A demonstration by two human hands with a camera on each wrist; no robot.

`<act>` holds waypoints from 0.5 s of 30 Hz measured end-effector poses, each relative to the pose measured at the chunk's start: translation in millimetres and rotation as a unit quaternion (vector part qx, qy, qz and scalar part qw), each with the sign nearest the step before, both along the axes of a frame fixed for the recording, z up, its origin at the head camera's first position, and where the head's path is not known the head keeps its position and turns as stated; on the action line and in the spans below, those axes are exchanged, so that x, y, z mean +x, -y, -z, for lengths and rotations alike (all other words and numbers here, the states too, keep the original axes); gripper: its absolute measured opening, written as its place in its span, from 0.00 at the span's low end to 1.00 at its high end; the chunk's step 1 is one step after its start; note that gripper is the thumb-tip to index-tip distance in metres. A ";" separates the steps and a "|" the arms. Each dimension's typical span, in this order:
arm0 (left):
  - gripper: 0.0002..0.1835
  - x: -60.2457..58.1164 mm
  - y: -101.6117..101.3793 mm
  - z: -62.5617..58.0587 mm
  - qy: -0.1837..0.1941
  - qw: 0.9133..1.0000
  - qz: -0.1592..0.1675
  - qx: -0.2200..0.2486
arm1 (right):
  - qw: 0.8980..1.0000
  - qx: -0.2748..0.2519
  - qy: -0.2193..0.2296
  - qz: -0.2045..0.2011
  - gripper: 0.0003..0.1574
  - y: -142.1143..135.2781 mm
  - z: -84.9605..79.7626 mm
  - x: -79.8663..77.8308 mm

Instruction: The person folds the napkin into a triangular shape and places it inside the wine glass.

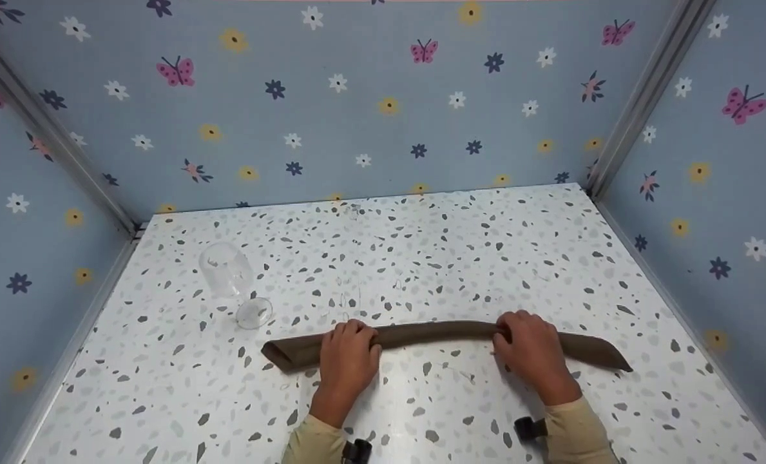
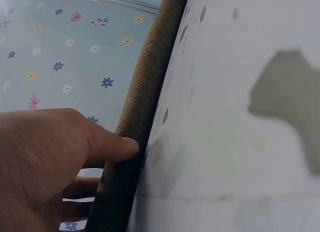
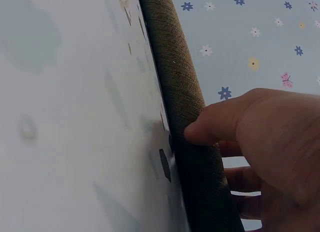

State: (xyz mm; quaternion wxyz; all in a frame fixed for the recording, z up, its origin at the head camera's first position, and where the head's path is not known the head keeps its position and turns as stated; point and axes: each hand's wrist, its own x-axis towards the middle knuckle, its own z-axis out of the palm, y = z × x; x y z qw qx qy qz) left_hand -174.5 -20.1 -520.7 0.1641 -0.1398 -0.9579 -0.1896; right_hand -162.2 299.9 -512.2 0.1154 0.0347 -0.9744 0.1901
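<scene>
Beige sleeves (image 1: 316, 441) enter at the bottom edge. Just above, left of centre, the left hand (image 1: 349, 356) grips a rolled brown cloth (image 1: 437, 333); right of centre, the right hand (image 1: 534, 351) grips it too. The roll stretches across the frame's lower middle on a speckled desk (image 1: 421, 270). Clear glassware (image 1: 226, 269) sits centre-left, beyond it. A flowered blue panel (image 1: 357, 64) fills the top.

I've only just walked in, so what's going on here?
A person's left hand and right hand grip a rolled brown cloth, one toward each end. It lies across the speckled tabletop, both ends sticking out past the hands. What looks like a clear stemmed glass sits beyond it, toward the left.
</scene>
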 end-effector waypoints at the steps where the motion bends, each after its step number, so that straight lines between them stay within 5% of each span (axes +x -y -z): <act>1: 0.07 0.1 0.2 0.0 0.000 1.000 0.000 -0.003 | 1.000 0.000 -0.002 0.001 0.10 0.3 -0.3 0.1; 15: 0.05 0.5 0.1 -3.1 0.007 1.000 0.006 -0.011 | 1.000 0.004 0.015 0.024 0.09 1.0 -4.8 1.8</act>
